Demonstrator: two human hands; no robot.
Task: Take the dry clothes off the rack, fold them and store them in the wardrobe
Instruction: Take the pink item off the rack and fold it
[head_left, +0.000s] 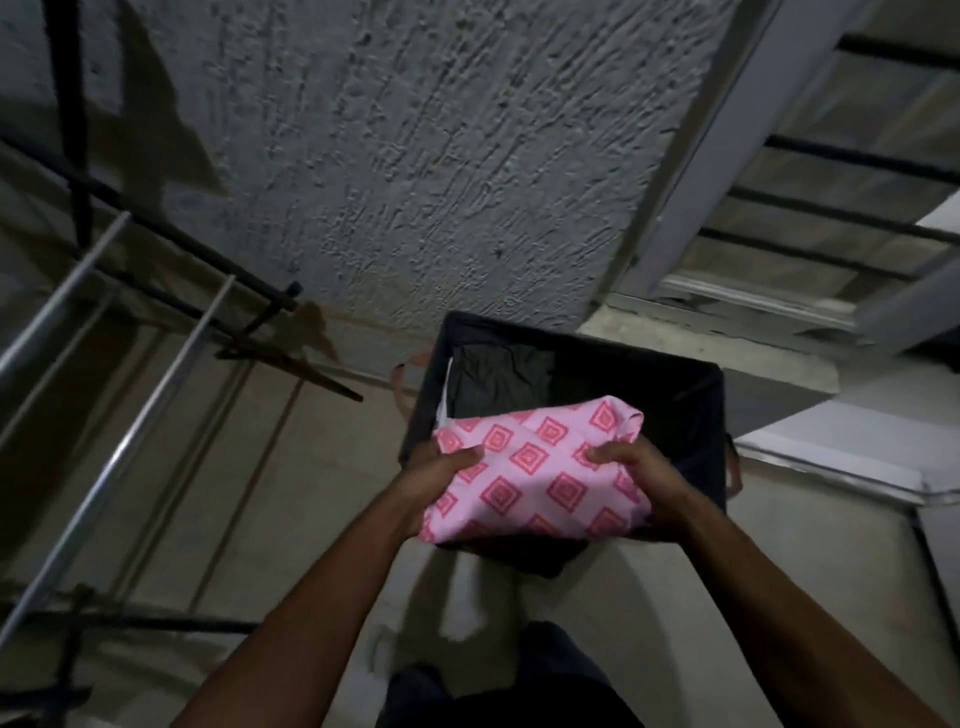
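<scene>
A folded pink cloth (535, 473) with red diamond prints is held over the near side of a black fabric basket (696, 405) on the floor. My left hand (441, 475) grips its left edge, thumb on top. My right hand (639, 478) grips its right edge the same way. Inside the basket lies a dark folded garment (498, 379) with a white edge beside it. The drying rack (130, 415) of metal bars stands at the left, with no clothes on the bars in view.
A rough grey plastered wall (415, 156) rises behind the basket. At the right, a raised concrete step (779, 358) leads to a window or door frame with dark bars (857, 161). Tiled floor (291, 493) lies between rack and basket.
</scene>
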